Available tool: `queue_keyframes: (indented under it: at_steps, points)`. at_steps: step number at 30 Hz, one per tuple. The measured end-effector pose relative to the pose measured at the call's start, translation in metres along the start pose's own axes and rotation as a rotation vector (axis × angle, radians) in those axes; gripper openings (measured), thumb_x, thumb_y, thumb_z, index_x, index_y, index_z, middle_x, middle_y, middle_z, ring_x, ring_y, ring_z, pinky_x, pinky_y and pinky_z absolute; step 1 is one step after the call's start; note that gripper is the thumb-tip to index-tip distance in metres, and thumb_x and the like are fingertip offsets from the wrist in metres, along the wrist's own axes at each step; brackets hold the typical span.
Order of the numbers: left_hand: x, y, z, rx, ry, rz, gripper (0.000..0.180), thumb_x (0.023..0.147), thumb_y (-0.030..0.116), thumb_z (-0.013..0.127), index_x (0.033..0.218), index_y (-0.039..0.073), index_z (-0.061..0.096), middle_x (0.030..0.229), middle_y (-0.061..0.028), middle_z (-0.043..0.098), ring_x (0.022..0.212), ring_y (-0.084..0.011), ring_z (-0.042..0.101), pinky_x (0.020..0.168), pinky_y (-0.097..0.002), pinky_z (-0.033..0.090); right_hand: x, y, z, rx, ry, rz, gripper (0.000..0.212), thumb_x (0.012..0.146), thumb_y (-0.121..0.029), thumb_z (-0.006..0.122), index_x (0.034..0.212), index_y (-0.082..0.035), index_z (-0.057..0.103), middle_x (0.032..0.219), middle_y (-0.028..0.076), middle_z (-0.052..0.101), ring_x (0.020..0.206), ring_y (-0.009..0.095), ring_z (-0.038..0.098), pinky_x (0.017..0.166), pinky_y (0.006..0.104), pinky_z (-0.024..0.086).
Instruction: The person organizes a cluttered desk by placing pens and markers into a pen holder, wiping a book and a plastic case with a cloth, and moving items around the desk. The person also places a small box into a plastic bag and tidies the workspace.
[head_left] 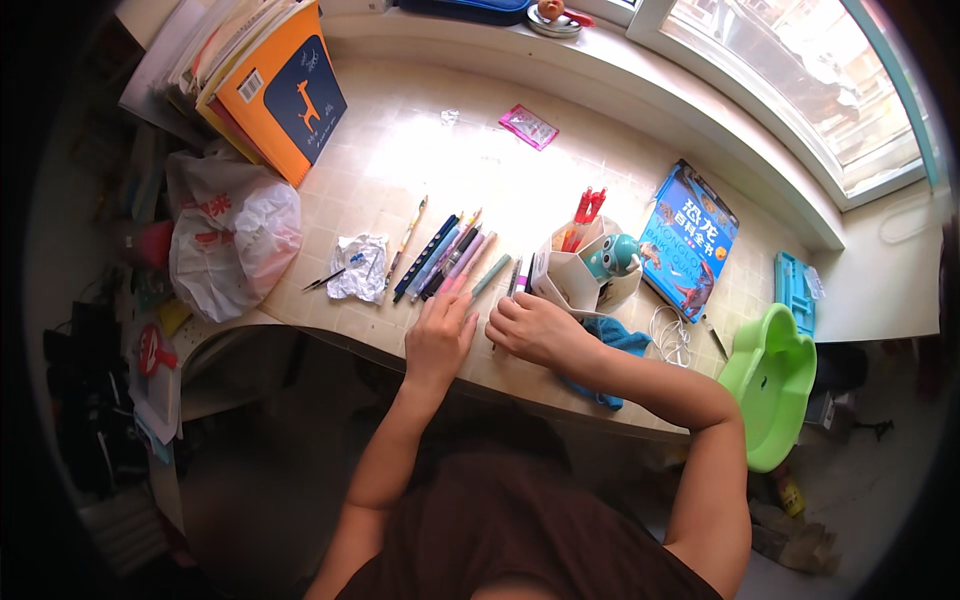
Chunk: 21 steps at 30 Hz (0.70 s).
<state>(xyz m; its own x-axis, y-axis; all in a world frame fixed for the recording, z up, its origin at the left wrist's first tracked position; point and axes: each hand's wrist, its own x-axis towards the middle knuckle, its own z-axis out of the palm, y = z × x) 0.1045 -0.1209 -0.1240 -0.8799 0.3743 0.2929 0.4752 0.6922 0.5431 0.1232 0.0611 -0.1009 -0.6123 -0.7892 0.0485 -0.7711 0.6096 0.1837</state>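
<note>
My left hand (440, 335) lies with its fingers stretched out, the tips at the near ends of several pens and markers (450, 258) lined up on the table. A grey-green marker (491, 274) slants just beyond its fingertips. Close beside it, my right hand (535, 328) has its fingers curled down over a few slim pens (516, 276), whose far ends stick out past the knuckles. Just beyond the right hand stands a white sectioned pen holder (566, 283), with red pens (590, 205) and a teal toy-like figure (610, 257) in it.
A blue picture book (690, 240) lies right of the holder, near a white cable (671, 336), a blue cloth (618, 338) and a green basin (768, 385). At left are crumpled paper (358, 266), a white plastic bag (232, 232) and upright books (285, 95). A pink packet (528, 127) lies farther back.
</note>
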Motion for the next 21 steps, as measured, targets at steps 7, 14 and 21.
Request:
queue_keyframes:
  at_steps: [7,14,21]
  points:
    - [-0.008,-0.009,0.011,-0.007,0.035,-0.023,0.030,0.075,0.010,0.069,0.104,0.007,0.062,0.093,-0.0063,0.059,0.086,-0.0265,0.059,0.071,-0.0359,0.049,0.003,0.000,0.002,0.086,0.071,0.046,0.010,0.074,-0.015,0.057,0.080,-0.008,0.054,0.081,0.002,0.051,0.078,0.016,0.053,0.069,0.0257,0.046]
    - [0.000,-0.012,-0.003,0.002,0.106,-0.061,0.040,0.072,0.023,0.073,0.107,0.008,0.060,0.094,-0.0063,0.053,0.085,-0.0254,0.057,0.068,-0.0366,0.049,0.005,0.006,-0.002,0.182,-0.010,0.028,0.006,0.071,-0.013,0.059,0.072,-0.008,0.056,0.079,0.003,0.053,0.078,0.017,0.056,0.067,0.0274,0.048]
    - [-0.002,-0.020,-0.006,0.002,0.041,-0.011,0.042,0.071,0.022,0.073,0.110,0.011,0.060,0.101,-0.0059,0.052,0.092,-0.0257,0.054,0.072,-0.0364,0.049,0.008,0.006,-0.006,0.097,-0.057,-0.017,0.008,0.073,-0.012,0.057,0.070,-0.007,0.061,0.069,0.005,0.058,0.070,0.018,0.060,0.059,0.0286,0.049]
